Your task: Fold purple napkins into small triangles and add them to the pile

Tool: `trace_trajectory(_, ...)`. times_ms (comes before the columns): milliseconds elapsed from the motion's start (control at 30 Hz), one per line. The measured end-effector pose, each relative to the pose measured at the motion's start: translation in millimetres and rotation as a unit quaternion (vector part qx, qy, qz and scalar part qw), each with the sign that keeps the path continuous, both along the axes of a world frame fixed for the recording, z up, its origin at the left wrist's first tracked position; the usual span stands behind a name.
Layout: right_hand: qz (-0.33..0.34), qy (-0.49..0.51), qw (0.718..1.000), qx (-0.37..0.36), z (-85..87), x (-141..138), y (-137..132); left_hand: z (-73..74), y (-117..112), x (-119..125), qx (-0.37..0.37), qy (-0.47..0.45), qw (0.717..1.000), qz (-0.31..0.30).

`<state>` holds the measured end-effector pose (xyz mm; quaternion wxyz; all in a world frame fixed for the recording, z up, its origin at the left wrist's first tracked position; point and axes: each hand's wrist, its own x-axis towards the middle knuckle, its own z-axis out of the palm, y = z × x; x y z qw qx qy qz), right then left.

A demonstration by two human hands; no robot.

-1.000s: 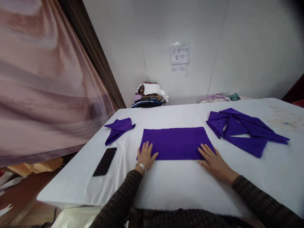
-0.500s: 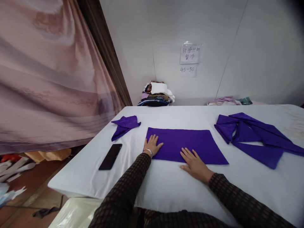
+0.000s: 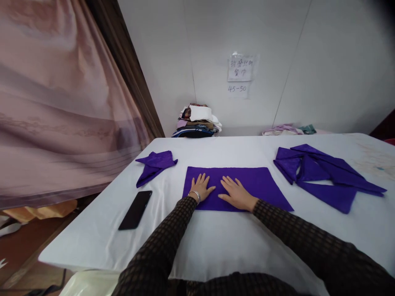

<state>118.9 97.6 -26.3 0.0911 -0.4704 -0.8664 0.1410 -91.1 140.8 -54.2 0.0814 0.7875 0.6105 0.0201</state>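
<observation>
Both your hands rest flat on the purple napkin (image 3: 256, 185), which lies spread as a rectangle in the middle of the white counter (image 3: 222, 152), well in from its near edge. Your left hand (image 3: 201, 188) sits toward the napkin's left edge, and your right hand (image 3: 237, 194) is just beside it, with a narrow strip of purple between them; the fingers of both are spread and released, palms down. Your right wrist crosses the napkin's near edge, and beyond it the right portion of the fabric runs uncovered to its corner. White surface stretches between the napkin's far edge and the counter's far edge. Side room is tighter: a small folded purple cloth (image 3: 156, 165) (its left tip close to the counter's left edge) lies just off the far left corner, and crumpled purple cloths (image 3: 341, 172) lie just off the far right one. The black phone (image 3: 135, 210) is to your left, apart from the napkin.
</observation>
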Motion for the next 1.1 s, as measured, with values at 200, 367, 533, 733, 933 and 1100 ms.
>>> trace_trajectory(200,0.010,-0.022,0.999,-0.025,-18.6,-19,53,-7.8,-2,0,0.025,0.010,1.000,-0.006)
trace_trajectory(367,-0.115,-0.069,0.991,0.009,-34.2,63,87,-7.6,-3,0,0.028,0.001,1.000,-0.009)
trace_trajectory(533,-0.260,-0.110,0.959,0.027,-33.2,128,75,-9.3,-1,-1,0.029,-0.005,1.000,-0.007)
trace_trajectory(733,-0.070,-0.058,0.995,0.049,-40.2,103,18,7.3,14,5,-0.053,-0.025,0.998,0.019)
trace_trajectory(933,-0.072,-0.060,0.993,0.064,-47.9,97,10,13.4,29,52,-0.019,-0.025,0.996,-0.082)
trace_trajectory(1100,-0.074,-0.054,0.993,0.071,-49.8,99,11,-0.8,42,51,-0.016,-0.024,0.998,-0.056)
